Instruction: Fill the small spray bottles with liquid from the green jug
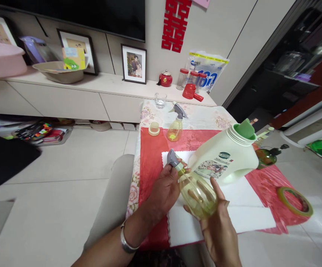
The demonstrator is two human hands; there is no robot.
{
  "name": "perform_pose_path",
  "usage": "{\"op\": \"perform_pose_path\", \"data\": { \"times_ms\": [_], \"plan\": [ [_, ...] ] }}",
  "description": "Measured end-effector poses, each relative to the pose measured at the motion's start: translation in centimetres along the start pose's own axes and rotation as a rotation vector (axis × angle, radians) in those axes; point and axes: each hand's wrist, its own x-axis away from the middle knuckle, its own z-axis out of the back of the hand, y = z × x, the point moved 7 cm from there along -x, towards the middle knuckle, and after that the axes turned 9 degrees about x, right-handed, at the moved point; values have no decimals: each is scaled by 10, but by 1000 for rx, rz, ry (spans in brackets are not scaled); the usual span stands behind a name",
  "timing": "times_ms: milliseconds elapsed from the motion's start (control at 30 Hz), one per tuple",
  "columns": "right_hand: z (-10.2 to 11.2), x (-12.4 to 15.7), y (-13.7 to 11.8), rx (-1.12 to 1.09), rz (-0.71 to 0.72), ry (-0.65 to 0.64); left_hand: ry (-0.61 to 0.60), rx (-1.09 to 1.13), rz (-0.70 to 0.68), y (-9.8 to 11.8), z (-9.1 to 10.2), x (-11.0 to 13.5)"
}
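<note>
A clear yellow-green spray bottle [196, 193] with a grey spray head [172, 158] is held tilted between both hands, above a white sheet. My left hand [165, 185] closes its fingers around the neck and collar below the spray head. My right hand [219, 222] wraps around the bottle's lower body. Just beyond stands a large pale green detergent jug [222, 155], uncapped, with a green spout in its mouth. A second spray bottle [175, 129] with a grey head stands upright farther back, beside a pale cap [154, 128].
The table has a floral cloth [134, 189] and red sheeting [152, 159]. A tape roll [294, 201] lies at the right, near a dark bottle [266, 157]. At the back are a glass cup [160, 100], a red scoop [191, 92] and red-lidded jars [182, 79].
</note>
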Motion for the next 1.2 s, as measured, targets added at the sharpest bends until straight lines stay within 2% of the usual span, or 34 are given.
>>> {"op": "perform_pose_path", "data": {
  "times_ms": [67,133,167,233,333,367,400,500,567,700,767,900,933,1000,1133,1200],
  "plan": [
    [-4,2,-6,128,84,-67,18,4,-5,0,3,0],
    [-6,6,-11,286,141,-70,23,2,-11,1,5,-1],
    [-5,7,-11,305,125,-54,21,0,-12,2,5,-1],
    [-5,7,-6,172,-6,-31,8,-6,-4,4,3,-1],
    [-11,10,11,-133,-316,-19,-17,-5,21,5,-1,-1],
    [-11,10,14,-170,-356,2,-17,-2,18,5,-1,-1],
    [-10,10,13,-156,-333,38,-13,1,6,6,-1,-1],
    [-1,7,2,97,-69,163,9,3,-56,7,4,-3],
    [-3,8,-3,263,70,170,22,2,-93,8,7,-5],
    [-5,11,-1,347,129,117,21,-22,-86,11,7,-5],
    [-1,11,3,285,60,90,-11,-40,-48,12,2,-3],
    [2,8,32,-12,-298,-39,-50,-69,-13,15,-8,0],
    [2,8,36,-44,-339,-42,-48,-77,-17,15,-9,0],
    [5,5,34,-20,-263,11,-40,-80,-38,15,-8,-1],
    [7,7,9,180,66,165,-19,-44,-61,13,-2,-2],
    [5,8,8,159,48,136,-26,-46,-55,14,-2,0]
  ]
}}
